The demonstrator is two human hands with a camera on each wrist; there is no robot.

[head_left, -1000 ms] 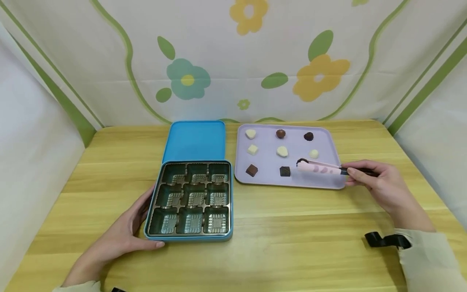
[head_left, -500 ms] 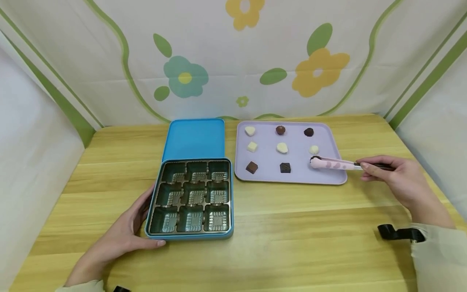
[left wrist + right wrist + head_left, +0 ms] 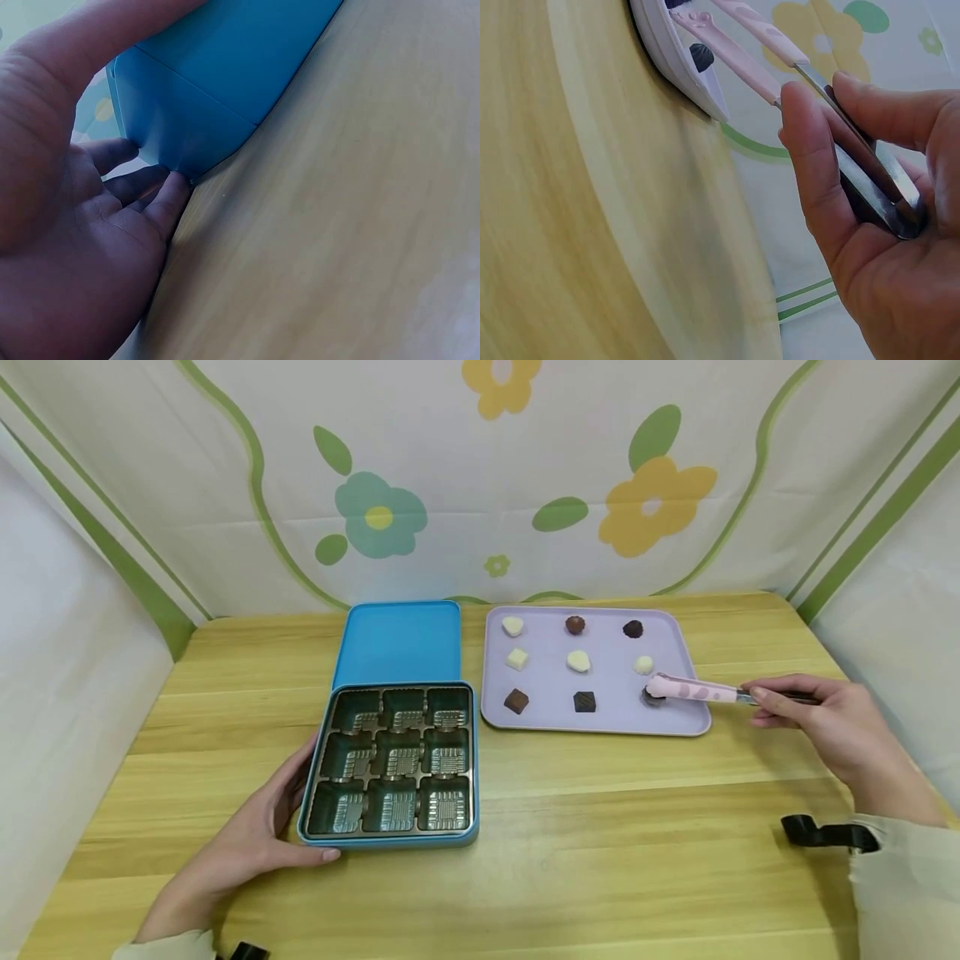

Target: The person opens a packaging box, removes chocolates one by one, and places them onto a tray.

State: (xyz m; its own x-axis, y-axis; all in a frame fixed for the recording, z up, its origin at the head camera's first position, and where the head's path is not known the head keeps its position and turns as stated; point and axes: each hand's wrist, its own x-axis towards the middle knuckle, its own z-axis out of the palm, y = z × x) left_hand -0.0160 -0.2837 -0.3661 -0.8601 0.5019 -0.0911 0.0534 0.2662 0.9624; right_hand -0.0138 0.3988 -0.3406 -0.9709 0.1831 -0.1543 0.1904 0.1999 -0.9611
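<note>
My left hand (image 3: 251,839) holds the near left corner of a blue tin (image 3: 465,839), thumb along the front and fingertips against the left side. In the left wrist view those fingertips press the tin wall (image 3: 161,105) low down. Inside the tin sits a bronze insert (image 3: 393,781) of square compartments with nothing in them. My right hand (image 3: 840,722) grips tongs (image 3: 701,691) with pink arms and a metal handle, thumb opposite fingers in the right wrist view. The tong tips are right at a dark chocolate (image 3: 651,700) at the front right of a lilac tray (image 3: 540,724).
Several white, brown and dark chocolates stand in rows on the tray, among them a brown square (image 3: 516,701) and a dark square (image 3: 585,702). A blue lid (image 3: 401,639) lies behind the tin. A flowered cloth (image 3: 465,460) hangs behind the wooden table (image 3: 570,860).
My right hand has moved right with the tongs, carrying the dark chocolate to the tray's front right. The tips now sit over it. The left hand stays at the tin.
</note>
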